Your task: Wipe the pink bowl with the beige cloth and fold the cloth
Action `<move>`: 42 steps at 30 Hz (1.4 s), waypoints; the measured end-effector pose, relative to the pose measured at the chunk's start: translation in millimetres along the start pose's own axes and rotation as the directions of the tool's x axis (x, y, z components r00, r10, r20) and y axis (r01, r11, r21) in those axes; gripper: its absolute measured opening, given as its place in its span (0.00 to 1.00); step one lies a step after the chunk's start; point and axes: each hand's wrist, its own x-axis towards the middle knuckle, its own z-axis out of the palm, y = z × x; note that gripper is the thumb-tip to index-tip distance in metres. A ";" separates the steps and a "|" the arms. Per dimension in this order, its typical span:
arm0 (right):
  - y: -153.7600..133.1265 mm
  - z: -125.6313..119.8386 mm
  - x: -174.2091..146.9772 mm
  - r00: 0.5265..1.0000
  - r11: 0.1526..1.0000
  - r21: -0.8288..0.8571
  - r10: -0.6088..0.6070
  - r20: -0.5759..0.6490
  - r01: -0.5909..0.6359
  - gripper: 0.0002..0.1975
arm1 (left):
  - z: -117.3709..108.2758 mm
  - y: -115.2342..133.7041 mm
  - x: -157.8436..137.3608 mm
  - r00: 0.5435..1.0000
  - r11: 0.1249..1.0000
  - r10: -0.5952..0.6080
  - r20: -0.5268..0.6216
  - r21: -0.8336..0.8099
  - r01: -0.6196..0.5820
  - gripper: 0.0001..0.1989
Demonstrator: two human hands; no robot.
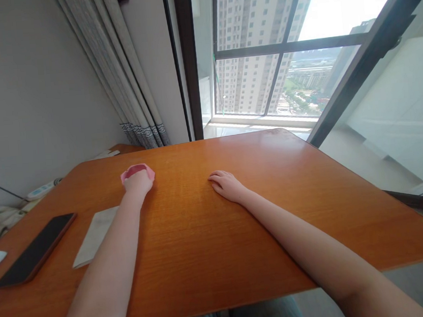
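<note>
My left hand [139, 180] is stretched out over the left part of the wooden table [203, 238]. It grips a small pink open-topped container [146, 167] by its near side, and my fingers are mostly hidden behind the wrist and the pink rim. What the container is made of, I cannot tell. Resting palm down near the middle of the table, my right hand [226, 185] holds nothing, its fingers stretched out and slightly apart.
A whitish flat sheet or booklet [94, 238] lies beside my left forearm. Further left is a dark rectangular device [38, 250]. A white power strip [41, 190] sits past the table's left edge. Behind the table hang grey curtains [117, 63] next to a large window [256, 80].
</note>
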 end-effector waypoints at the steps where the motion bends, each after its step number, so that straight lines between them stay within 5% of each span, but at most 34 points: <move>1: 0.7 0.5 0.3 1.000 1.000 0.020 0.006 -0.016 -0.005 0.14 | -0.3 6.4 -0.9 0.999 0.998 -0.045 0.003 0.042 0.045 0.14; 5: 8.6 3.4 3.9 0.970 0.960 0.259 0.157 -0.188 -0.105 0.17 | 3.7 55.0 -7.9 0.999 0.990 -0.033 0.042 0.140 0.027 0.12; 9: 19.4 4.5 7.6 0.890 0.822 0.541 0.370 -0.267 -0.180 0.18 | 13.9 117.7 -28.8 0.959 0.955 0.262 0.109 0.113 -0.274 0.12; 13: 19.1 0.0 7.9 0.902 0.779 0.603 0.370 -0.222 -0.172 0.19 | 19.8 151.7 -51.6 0.869 0.883 0.462 0.174 -0.005 -0.469 0.10; 21: 8.8 -2.7 4.7 0.958 0.852 0.508 0.236 -0.163 -0.123 0.17 | 14.2 148.4 -54.2 0.822 0.855 0.505 0.261 -0.022 -0.519 0.07; 29: 11.5 0.0 2.6 0.959 0.871 0.470 0.239 -0.153 -0.143 0.16 | 21.4 139.5 -49.1 0.792 0.825 0.564 0.234 -0.123 -0.551 0.09; 32: 9.4 -3.2 2.2 0.963 0.880 0.452 0.232 -0.138 -0.147 0.18 | 12.1 121.6 -52.1 0.811 0.814 0.574 0.111 -0.186 -0.551 0.22; 35: 7.0 -6.4 1.5 0.974 0.906 0.412 0.169 -0.149 -0.094 0.19 | -3.0 73.5 -58.0 0.893 0.877 0.449 -0.022 -0.182 -0.445 0.27; 38: 7.1 -6.8 1.1 0.978 0.911 0.411 0.112 -0.175 -0.031 0.21 | -15.7 -3.4 -73.4 0.984 0.999 0.045 -0.172 0.016 -0.043 0.24; 40: 9.0 -5.1 1.3 0.973 0.901 0.431 0.133 -0.188 -0.040 0.22 | -20.8 -59.6 -91.4 0.925 0.913 -0.289 -0.248 0.218 0.344 0.23; 42: 11.5 -2.7 1.5 0.966 0.892 0.445 0.177 -0.189 -0.076 0.23 | -23.7 -108.9 -111.6 0.860 0.797 -0.487 -0.155 0.323 0.510 0.20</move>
